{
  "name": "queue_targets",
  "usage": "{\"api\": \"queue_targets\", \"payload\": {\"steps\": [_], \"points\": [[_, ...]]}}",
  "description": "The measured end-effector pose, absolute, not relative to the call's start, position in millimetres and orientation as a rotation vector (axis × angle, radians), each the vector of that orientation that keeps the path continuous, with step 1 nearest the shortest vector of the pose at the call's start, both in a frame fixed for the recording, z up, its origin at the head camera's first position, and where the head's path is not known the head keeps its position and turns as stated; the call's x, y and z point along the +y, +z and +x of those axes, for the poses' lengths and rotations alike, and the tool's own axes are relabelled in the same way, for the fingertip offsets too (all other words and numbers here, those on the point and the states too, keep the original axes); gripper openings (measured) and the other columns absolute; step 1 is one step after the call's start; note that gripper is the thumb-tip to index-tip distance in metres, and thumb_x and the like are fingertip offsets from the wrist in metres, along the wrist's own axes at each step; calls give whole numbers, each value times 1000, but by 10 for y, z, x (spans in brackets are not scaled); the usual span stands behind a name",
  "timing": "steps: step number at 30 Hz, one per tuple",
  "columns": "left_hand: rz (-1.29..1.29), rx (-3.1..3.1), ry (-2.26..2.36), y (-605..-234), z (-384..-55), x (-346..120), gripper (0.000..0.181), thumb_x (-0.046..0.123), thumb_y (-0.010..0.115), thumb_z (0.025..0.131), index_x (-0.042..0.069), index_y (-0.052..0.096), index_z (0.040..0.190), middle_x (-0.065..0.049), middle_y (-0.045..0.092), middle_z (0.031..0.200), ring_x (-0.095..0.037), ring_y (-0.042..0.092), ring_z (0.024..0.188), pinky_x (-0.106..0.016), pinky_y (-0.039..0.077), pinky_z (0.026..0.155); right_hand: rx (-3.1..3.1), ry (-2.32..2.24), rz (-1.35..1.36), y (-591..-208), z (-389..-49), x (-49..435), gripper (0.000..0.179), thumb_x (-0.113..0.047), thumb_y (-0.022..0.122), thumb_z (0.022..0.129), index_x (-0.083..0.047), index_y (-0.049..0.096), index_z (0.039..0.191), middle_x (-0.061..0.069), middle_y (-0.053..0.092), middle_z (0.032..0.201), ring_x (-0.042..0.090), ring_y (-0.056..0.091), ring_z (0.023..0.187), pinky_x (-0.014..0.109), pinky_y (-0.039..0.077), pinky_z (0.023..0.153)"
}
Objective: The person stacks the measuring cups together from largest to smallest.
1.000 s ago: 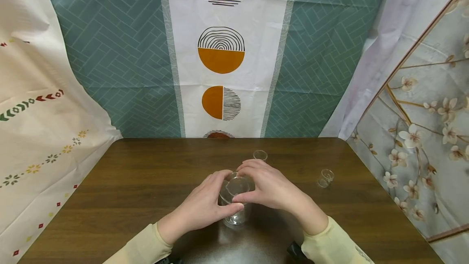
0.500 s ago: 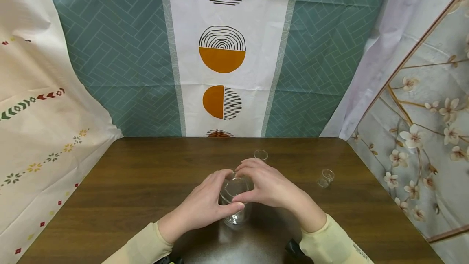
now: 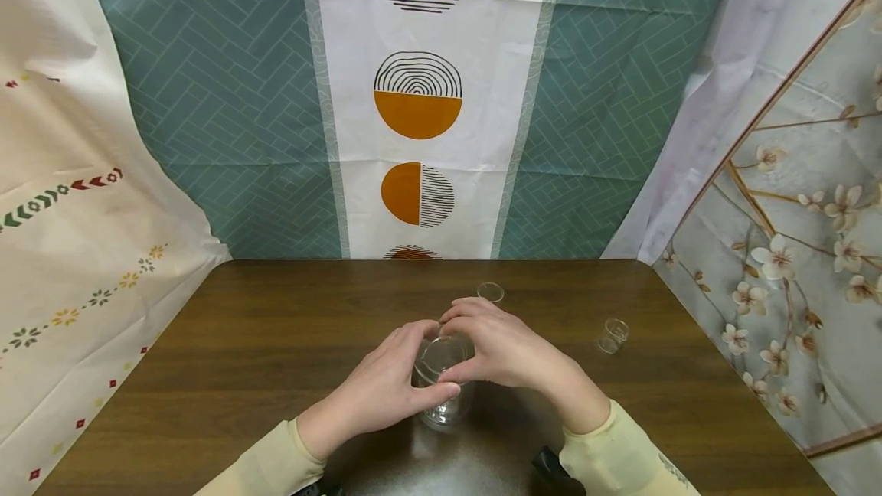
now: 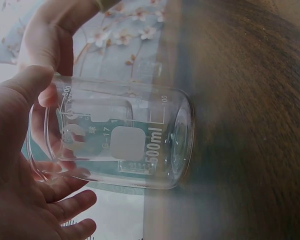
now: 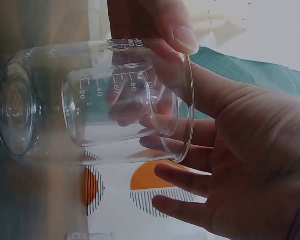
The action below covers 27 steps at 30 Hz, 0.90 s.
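Note:
A clear glass beaker (image 3: 441, 418) marked 500ml stands upright on the table in front of me. Inside its upper part is a smaller graduated beaker (image 5: 82, 120), its base higher than the large one's base. Thumb and fingers of my left hand (image 3: 379, 385) curve around the large beaker's rim from the left. From the right, my right hand (image 3: 499, 347) curls about the same rim, its thumb near the left thumb. Whether any fingertip also touches the inner beaker I cannot tell. In the right wrist view, the lower fingers (image 5: 182, 177) of my right hand spread away from the glass.
Another glass vessel (image 3: 490, 292) stands behind my right hand, mostly hidden. A small beaker (image 3: 612, 337) stands toward the right of the brown wooden table (image 3: 241, 343). Patterned cloths hang at the back (image 3: 586, 136) and both sides.
My right hand has shifted very slightly to the left. The left hand and the beakers show no clear movement.

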<state>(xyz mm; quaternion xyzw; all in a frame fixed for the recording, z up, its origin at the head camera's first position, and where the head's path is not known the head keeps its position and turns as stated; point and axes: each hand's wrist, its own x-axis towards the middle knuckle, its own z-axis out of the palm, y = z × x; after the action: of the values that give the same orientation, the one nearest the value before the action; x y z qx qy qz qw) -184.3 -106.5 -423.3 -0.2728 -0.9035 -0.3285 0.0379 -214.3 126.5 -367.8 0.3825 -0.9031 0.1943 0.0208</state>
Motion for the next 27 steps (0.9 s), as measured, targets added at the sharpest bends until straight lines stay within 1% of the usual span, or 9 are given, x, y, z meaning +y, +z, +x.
{"api": "queue_targets", "payload": {"steps": [5,12,19,27], "points": [[-834,-2783,-1003,-4227,-1842,-1062,87,75,73,95,18,50,156,3,56,153,-19,53,141,-52,52,111,-2791,567,1216,-3666,-2163,1253,43,-36,97,83,-14,83,118,-2,70,133,24,53,143,46,49,115],[-844,-2766,-1005,-4228,-1845,-1056,87,75,72,96,15,51,155,4,57,152,-20,54,139,-53,52,110,-2761,512,1281,-3654,-2191,1242,42,-32,97,83,-12,83,117,-1,72,130,25,56,139,46,50,113],[-845,-2763,-1000,-4239,-1847,-1051,86,73,73,96,15,51,156,5,57,152,-18,54,139,-52,52,110,-2770,441,1320,-3630,-2195,1235,43,-32,97,83,-12,83,118,-1,72,129,24,58,136,45,50,113],[-838,-2768,-1003,-4241,-1849,-1055,87,72,75,95,15,51,156,5,56,153,-19,55,140,-53,52,110,-2816,395,1299,-3629,-2210,1205,44,-35,97,83,-13,83,118,-2,73,131,27,55,142,49,48,116]]}}
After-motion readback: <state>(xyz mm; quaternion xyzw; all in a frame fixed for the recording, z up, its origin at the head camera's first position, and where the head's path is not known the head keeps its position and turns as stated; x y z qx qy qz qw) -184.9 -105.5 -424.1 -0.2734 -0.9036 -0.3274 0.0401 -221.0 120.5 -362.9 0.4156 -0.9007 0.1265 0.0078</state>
